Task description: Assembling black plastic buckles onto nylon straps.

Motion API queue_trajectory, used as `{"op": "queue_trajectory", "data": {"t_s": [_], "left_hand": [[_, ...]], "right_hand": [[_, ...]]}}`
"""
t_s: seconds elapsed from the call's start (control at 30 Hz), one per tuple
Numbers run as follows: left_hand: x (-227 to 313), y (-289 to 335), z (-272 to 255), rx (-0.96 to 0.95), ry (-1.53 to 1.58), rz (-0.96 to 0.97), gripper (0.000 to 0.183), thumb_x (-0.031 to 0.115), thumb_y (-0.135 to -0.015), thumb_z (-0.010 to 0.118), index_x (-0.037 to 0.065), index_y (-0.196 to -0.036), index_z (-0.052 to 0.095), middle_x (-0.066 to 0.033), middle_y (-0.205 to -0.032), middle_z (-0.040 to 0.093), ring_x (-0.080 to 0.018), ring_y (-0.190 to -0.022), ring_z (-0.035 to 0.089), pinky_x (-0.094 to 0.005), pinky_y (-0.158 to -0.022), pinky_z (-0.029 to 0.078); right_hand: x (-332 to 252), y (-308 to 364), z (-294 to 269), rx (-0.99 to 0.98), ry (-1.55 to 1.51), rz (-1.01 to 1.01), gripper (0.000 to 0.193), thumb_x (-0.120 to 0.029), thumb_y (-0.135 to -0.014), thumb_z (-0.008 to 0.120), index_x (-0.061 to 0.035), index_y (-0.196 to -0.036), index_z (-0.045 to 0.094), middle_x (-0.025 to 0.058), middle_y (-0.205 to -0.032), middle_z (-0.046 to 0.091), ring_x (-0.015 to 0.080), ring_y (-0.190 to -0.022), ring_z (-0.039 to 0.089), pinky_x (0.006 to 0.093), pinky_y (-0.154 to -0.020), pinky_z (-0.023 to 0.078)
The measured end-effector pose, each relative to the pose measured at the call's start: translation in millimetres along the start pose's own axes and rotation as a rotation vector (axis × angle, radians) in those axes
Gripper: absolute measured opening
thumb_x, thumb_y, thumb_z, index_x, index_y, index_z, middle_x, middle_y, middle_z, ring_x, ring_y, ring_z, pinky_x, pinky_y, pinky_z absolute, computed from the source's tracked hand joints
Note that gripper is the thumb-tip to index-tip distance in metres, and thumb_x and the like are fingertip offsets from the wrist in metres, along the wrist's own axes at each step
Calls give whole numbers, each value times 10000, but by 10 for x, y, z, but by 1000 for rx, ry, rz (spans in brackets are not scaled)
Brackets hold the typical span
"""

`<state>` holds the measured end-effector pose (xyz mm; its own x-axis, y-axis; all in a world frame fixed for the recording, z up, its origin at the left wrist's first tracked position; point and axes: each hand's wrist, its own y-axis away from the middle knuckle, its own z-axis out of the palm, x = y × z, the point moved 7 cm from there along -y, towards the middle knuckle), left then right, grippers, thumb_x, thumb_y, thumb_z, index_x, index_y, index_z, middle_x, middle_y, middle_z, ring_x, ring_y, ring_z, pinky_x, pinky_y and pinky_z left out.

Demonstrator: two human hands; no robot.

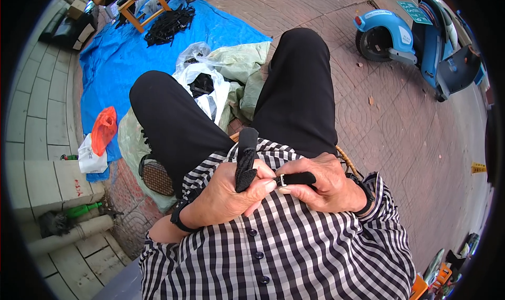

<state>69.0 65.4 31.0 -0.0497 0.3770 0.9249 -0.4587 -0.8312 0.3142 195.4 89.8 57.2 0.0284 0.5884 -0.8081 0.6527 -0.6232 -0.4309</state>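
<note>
Both hands meet in front of my checked shirt, working on a black strap (247,155) with a small metal buckle (282,180). My left hand (223,192) is closed around the strap's wide, fuzzy part, one end of which sticks up past the fingers. Between thumb and fingers, my right hand (331,184) pinches the strap at the buckle, and a short black end lies across those fingers. The fingertips of the two hands almost touch at the buckle. How the strap runs inside the left hand is hidden.
Between my knees lies a white plastic bag (214,96) with black pieces inside, beside pale green sacks (239,60). Ahead, a blue tarp (118,63) carries a black strap pile (169,25) and a wooden stool (144,8). A blue scooter (386,29) stands right; an orange bag (104,129) lies left.
</note>
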Motion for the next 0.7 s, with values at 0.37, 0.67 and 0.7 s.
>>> {"op": "queue_trajectory", "data": {"t_s": [0.37,0.67,0.7], "left_hand": [[73,21,19,160,-323,270,62,55,-848,549,-3,-826,542,26,-597,489,-19,-472,415,-188,-431,330],[-8,34,6,0,-100,164,179,152,-900,533,-17,-851,569,0,-574,524,-50,-424,459,-192,-390,337],[12,24,-17,0,-100,164,179,152,-900,533,-17,-851,569,0,-574,524,-50,-424,459,-192,-390,337]], "right_hand": [[-76,-27,10,1,151,-66,226,-119,-747,675,-23,-912,554,57,-551,531,215,-463,555,299,-409,417],[-23,-25,17,-38,-56,6,182,-118,-781,659,-24,-904,563,48,-558,537,189,-461,555,279,-400,391],[5,-17,14,-18,-121,32,176,-120,-788,656,-23,-905,566,45,-563,542,176,-463,559,273,-400,389]]}}
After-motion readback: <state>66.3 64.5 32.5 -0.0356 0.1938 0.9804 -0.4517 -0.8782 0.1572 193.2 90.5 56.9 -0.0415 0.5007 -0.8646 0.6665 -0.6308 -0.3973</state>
